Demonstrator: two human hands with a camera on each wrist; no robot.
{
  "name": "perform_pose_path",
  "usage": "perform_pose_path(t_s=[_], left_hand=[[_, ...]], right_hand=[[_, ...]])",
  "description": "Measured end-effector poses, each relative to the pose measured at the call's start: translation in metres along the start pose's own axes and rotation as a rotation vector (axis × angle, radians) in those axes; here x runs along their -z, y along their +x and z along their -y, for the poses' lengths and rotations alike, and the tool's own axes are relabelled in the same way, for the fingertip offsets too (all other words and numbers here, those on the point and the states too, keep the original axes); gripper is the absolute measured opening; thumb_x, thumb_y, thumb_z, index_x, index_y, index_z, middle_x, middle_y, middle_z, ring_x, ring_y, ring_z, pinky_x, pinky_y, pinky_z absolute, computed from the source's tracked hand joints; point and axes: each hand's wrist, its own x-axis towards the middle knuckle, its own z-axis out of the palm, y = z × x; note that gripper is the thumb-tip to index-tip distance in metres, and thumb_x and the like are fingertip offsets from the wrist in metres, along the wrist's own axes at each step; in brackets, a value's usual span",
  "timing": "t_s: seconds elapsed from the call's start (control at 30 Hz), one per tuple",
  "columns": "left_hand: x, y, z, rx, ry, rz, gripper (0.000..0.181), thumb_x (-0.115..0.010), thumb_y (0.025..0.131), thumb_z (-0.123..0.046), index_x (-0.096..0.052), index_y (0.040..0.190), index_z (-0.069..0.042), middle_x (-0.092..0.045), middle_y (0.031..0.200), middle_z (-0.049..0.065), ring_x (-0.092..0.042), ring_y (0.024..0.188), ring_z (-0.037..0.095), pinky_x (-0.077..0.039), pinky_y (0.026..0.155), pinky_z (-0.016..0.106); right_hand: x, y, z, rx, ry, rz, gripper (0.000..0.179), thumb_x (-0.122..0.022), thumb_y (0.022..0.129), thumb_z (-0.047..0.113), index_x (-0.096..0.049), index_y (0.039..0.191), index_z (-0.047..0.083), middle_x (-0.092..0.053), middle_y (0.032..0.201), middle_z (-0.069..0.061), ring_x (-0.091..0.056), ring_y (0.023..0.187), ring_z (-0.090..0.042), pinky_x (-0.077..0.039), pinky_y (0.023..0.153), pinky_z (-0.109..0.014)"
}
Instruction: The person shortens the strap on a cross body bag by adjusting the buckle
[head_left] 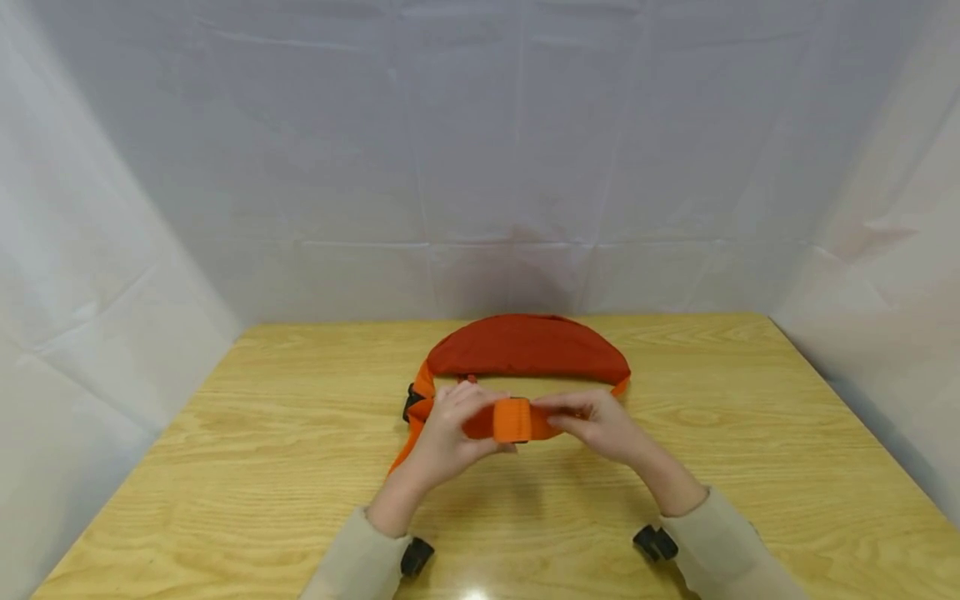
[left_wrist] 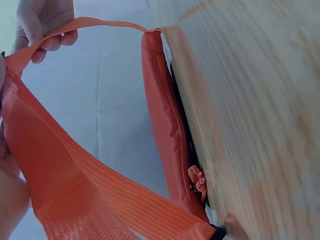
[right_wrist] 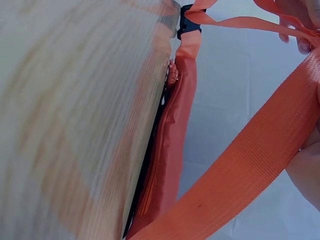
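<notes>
A red waist bag [head_left: 528,346] lies on the wooden table, its orange strap [right_wrist: 250,155] running from both ends up to my hands. With thumb and fingers my left hand [head_left: 453,421] grips the strap at a looped section, where a dark adjuster edge shows. My right hand [head_left: 600,421] pinches the strap just to the right of that loop. The strap section between the hands is raised above the table. A black buckle [right_wrist: 190,21] joins the strap at the bag's left end. On the bag's zipper hangs a red cord pull [left_wrist: 197,178].
The wooden table [head_left: 262,433] reaches back to a white sheet [head_left: 480,150], with more white sheeting at both sides. Black wrist devices [head_left: 655,543] sit by the beige sleeves [head_left: 723,542]. A loose strap end hangs by the left hand.
</notes>
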Motion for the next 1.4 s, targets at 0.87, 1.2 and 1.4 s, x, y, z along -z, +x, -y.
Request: perform_pose_path(t_s=[0.87, 1.2, 1.4], left_hand=[[-0.004, 0.001, -0.003, -0.016, 0.048, 0.025, 0.053, -0.082, 0.057, -0.019, -0.063, 0.105, -0.006, -0.061, 0.094, 0.001, -0.053, 0.088, 0.014, -0.030, 0.076, 0.040], [-0.003, 0.001, -0.002, 0.019, 0.061, 0.027, 0.048, -0.082, 0.058, -0.023, -0.064, 0.101, -0.007, -0.061, 0.093, 0.000, -0.053, 0.090, 0.014, -0.033, 0.079, 0.041], [-0.003, 0.000, -0.002, 0.038, 0.062, 0.029, 0.045, -0.081, 0.059, -0.020, -0.065, 0.099, -0.006, -0.061, 0.091, 0.001, -0.054, 0.089, 0.015, -0.035, 0.078, 0.039]], right_hand=[[-0.008, -0.001, 0.006, -0.044, 0.093, -0.064, 0.020, -0.056, 0.084, 0.000, -0.056, 0.102, -0.008, -0.060, 0.092, -0.019, -0.061, 0.078, -0.017, -0.050, 0.065, -0.033], [-0.013, -0.001, 0.009, 0.050, -0.068, -0.048, 0.043, -0.065, 0.079, 0.004, -0.051, 0.117, -0.009, -0.058, 0.108, -0.018, -0.059, 0.090, -0.018, -0.048, 0.073, -0.031], [-0.019, -0.001, 0.007, 0.178, -0.300, -0.125, 0.056, -0.077, 0.065, 0.007, -0.054, 0.114, -0.008, -0.060, 0.106, -0.016, -0.058, 0.093, -0.023, -0.047, 0.074, -0.031]])
